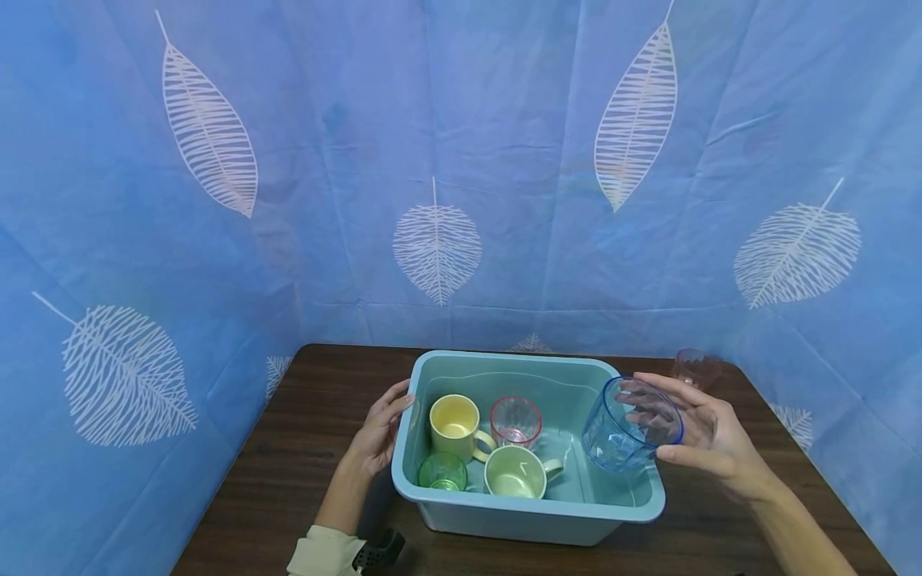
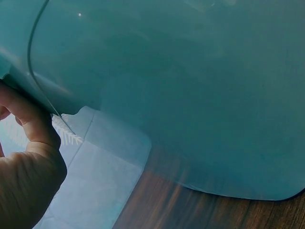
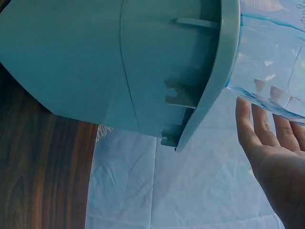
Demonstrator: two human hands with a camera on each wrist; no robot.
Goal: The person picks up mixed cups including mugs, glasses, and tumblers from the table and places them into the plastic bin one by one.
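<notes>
A pale blue-green plastic basin [image 1: 519, 512] stands on the table, and my left hand [image 1: 378, 436] grips its left rim. In the left wrist view, bent fingers [image 2: 35, 119] show at the basin wall [image 2: 190, 95]. My right hand [image 1: 709, 436] holds a clear blue tumbler [image 1: 623, 436] by its side, thumb in front and fingers behind. The tumbler is tilted over the basin's right end; in the right wrist view the fingertips [image 3: 243, 105] lie against it. Inside the basin are a yellow mug [image 1: 454, 416], a red-rimmed clear glass [image 1: 515, 420], a green glass [image 1: 442, 472] and a pale green mug [image 1: 515, 472].
A reddish clear glass [image 1: 695, 366] stands at the back right of the dark wooden table [image 1: 288, 480], behind my right hand. Blue cloth [image 1: 504, 160] with white leaf prints hangs behind the table and along both sides.
</notes>
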